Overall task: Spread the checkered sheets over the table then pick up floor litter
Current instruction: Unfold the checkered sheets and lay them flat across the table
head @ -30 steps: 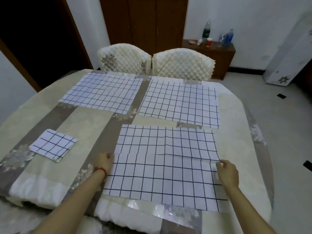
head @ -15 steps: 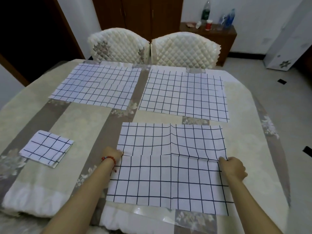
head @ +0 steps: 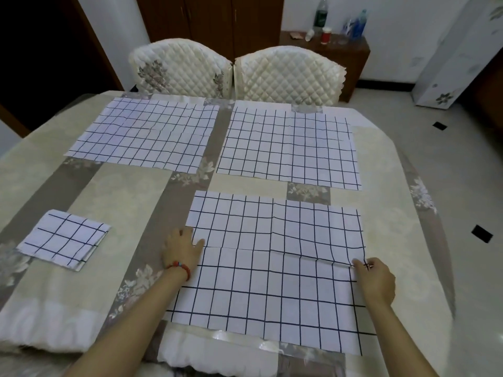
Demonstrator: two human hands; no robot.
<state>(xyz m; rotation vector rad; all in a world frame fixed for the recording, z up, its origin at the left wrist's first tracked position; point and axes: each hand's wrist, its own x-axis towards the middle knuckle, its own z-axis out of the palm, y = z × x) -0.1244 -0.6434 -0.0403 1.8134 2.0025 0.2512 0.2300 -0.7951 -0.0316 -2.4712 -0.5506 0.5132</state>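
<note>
**Near sheet held at both edges**

Pinching the right edge of the near checkered sheet [head: 272, 270], your right hand [head: 377, 280] grips its fold line. Your left hand [head: 181, 250] lies flat, fingers spread, on the left edge — gripping nothing. A folded sheet [head: 64, 239] lies left on the table [head: 114, 213].

The room is lit softly and evenly, a little dim, with only weak shadows beside the forearms. A small glare shines on the plastic cover [head: 231, 337] at the near table [head: 119, 202] edge. The wide lens bends straight lines near the borders, and the right edge is slightly blurred.
</note>
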